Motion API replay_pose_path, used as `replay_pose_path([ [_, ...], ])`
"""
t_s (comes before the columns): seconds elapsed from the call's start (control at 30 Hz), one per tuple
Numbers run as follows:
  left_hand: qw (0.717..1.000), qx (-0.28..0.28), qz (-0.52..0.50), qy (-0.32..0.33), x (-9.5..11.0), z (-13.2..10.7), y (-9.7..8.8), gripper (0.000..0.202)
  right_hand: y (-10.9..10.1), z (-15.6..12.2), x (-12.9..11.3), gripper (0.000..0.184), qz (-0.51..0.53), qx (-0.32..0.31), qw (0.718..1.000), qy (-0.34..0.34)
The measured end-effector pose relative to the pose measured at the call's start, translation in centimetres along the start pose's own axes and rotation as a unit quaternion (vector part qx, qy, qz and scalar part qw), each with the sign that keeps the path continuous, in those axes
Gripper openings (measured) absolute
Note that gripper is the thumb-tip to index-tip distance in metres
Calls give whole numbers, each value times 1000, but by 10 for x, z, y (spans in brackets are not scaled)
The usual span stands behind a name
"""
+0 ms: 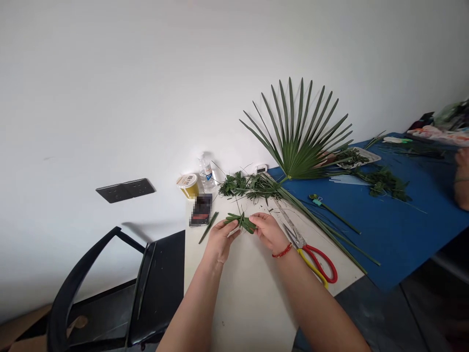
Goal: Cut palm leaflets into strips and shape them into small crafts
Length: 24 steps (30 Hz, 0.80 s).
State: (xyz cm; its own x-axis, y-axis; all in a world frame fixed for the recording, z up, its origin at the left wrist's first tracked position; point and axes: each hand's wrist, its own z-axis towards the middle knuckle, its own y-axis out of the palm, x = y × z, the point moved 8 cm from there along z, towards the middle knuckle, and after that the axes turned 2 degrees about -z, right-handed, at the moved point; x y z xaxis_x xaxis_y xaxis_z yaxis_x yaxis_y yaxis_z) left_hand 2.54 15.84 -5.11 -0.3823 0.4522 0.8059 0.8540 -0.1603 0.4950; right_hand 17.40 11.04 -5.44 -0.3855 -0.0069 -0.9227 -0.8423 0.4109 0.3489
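Observation:
Between my two hands, above the pale table, is a small woven palm-leaf piece (242,221) with green strips and thin ends sticking out. My left hand (223,235) pinches its left side, and my right hand (268,230), with a red bracelet at the wrist, pinches its right side. Just beyond my fingers lies a heap of green leaf pieces (234,185). Scissors (306,252) with one red and one yellow handle rest to the right of my right hand. A short leaf strip (208,228) lies left of my left hand.
A large fan palm leaf (298,142) leans at the wall, its stalks crossing the table. A tub (188,186), a water bottle (207,172) and a phone (201,210) stand or lie at the back left. Right is a blue table (388,244); another person's arm (462,181) shows there. A black chair (161,283) is left.

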Motion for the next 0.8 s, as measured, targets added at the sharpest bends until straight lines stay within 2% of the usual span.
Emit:
replay_pose_path([
  [0.1,1000,5,-15,8,-6,3,-3,28,-8,-5,-8,38,-85,25,996,-12],
  [0.2,998,35,-49,32,-8,6,-11,26,-30,-20,-27,35,-201,68,976,-39],
  [0.3,993,60,-93,42,-9,10,-18,23,-60,-47,-47,21,-342,90,933,-74],
  [0.37,990,67,-122,36,-10,12,-20,20,-83,-68,-52,18,-419,100,899,-82],
  [0.4,988,69,-134,31,-10,13,-21,19,-93,-79,-52,17,-470,108,872,-84],
  [0.47,985,71,-155,20,-12,14,-21,16,-105,-95,-45,10,-695,97,708,-79],
  [0.5,984,72,-163,15,-13,14,-21,14,-111,-102,-38,6,-754,86,647,-71],
  [0.53,983,73,-170,11,-13,14,-21,13,-116,-107,-32,5,-792,80,602,-64],
  [0.57,982,73,-175,8,-13,14,-21,13,-122,-111,-27,6,-813,78,575,-51],
  [0.6,981,74,-179,7,-14,13,-21,13,-127,-113,-23,5,-821,75,564,-39],
  [0.67,980,71,-183,7,-13,13,-20,13,-135,-115,-19,2,-819,71,569,-13],
  [0.8,982,54,-182,14,-12,12,-17,14,-145,-111,-22,6,-781,70,620,14],
])
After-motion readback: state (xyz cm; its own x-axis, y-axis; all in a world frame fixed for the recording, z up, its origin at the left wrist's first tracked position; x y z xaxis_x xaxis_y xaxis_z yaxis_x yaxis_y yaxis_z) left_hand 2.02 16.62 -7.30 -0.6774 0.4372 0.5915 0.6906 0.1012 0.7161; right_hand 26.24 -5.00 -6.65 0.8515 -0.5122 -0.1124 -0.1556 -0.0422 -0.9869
